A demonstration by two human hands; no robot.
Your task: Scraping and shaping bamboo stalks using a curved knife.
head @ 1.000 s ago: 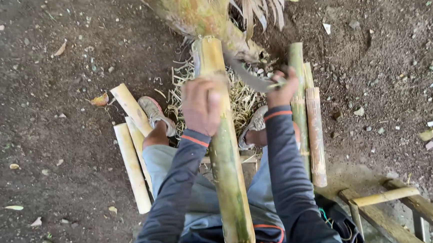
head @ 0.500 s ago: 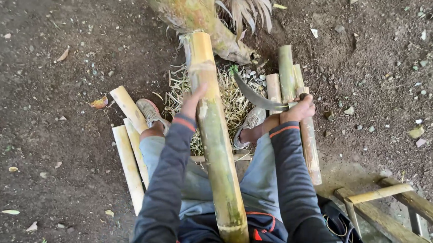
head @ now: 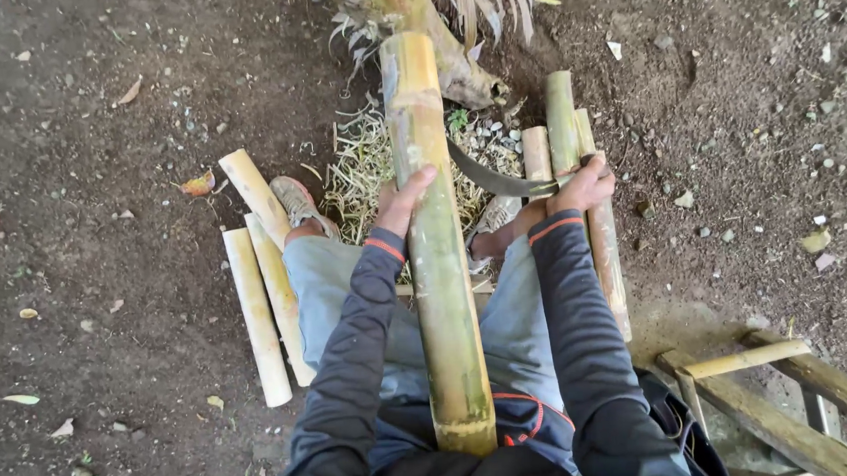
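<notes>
A long green-yellow bamboo pole (head: 436, 257) stands tilted between my knees, its top end pointing away from me. My left hand (head: 401, 201) rests against its left side, fingers laid on the stalk. My right hand (head: 583, 186) grips the handle of a curved dark blade (head: 493, 180), whose edge meets the pole's right side. Under the pole lies a heap of pale bamboo shavings (head: 360, 168).
Cut bamboo pieces (head: 257, 312) lie on the dirt to my left, and several more (head: 575, 150) lie to my right. My sandalled foot (head: 296, 199) is beside the shavings. A palm stump (head: 452, 60) stands ahead. A wooden frame (head: 777, 403) sits at bottom right.
My left hand slid from on top of the pole to its left side. My right hand swung the blade down and right, then brought it against the pole's right side.
</notes>
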